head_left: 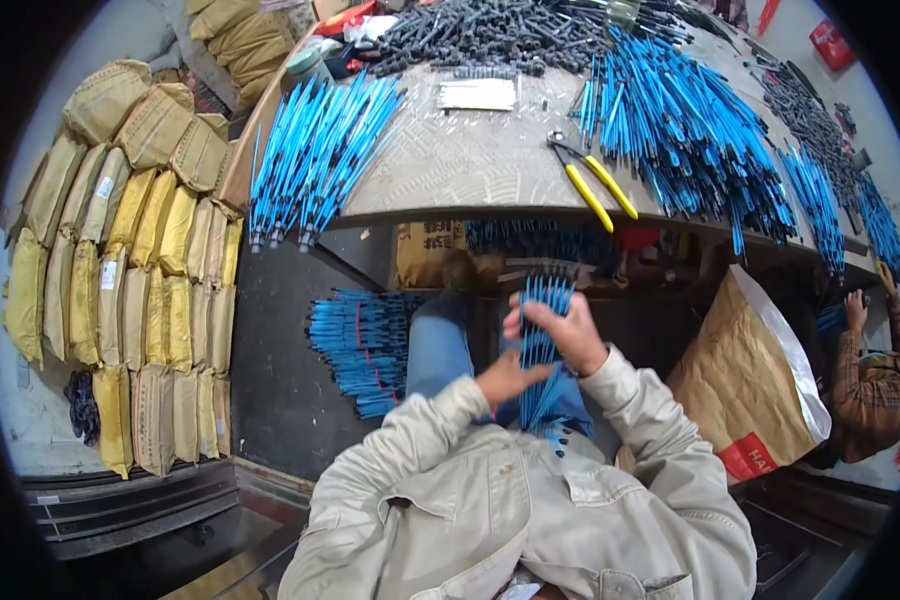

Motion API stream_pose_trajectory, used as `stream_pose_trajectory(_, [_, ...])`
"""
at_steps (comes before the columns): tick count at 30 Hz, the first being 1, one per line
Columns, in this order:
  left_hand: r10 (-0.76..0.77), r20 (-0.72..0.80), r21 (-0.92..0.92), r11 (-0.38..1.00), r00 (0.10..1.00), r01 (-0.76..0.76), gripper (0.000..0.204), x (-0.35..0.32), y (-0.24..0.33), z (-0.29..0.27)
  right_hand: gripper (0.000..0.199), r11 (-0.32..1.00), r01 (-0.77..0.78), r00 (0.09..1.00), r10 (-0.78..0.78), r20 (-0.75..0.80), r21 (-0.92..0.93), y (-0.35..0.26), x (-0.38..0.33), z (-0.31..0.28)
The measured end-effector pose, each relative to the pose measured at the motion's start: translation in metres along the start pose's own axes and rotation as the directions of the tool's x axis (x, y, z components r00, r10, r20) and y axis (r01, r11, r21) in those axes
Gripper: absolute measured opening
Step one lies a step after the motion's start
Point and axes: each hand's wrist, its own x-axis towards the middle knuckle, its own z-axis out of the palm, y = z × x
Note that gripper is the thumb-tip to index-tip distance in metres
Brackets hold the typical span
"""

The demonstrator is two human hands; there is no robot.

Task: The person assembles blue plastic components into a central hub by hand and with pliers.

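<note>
Over my lap I hold a bundle of thin blue rods with black ends; what the rods belong to cannot be told. My right hand is closed round the upper part of the bundle, its thumb across the front and fingertips showing on the left side. Lower down, my left hand grips the bundle from the left, with some of its fingers hidden. The lower ends of the rods fan out slightly against my jacket. Tied stacks of similar blue rods lie on the floor left of my legs.
Ahead, the table bears a loose blue pile at left, a larger pile at right, black parts behind and yellow-handled pliers. A large paper sack and a co-worker are at right; packed sacks at left.
</note>
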Motion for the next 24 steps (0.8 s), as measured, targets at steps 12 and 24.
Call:
stream_pose_trajectory(12, [0.192,-0.153,0.299,0.944,0.969,-0.14,0.023,0.104,0.199,-0.132,0.024,0.984,-0.073,0.997,0.067,0.041,0.164,0.005,0.0,-0.031])
stream_pose_trajectory(24, [0.557,0.174,0.927,-0.371,0.812,0.055,0.039,0.366,0.252,-0.184,0.018,0.998,-0.007,0.998,0.003,0.066,0.061,-0.001,0.012,-0.059])
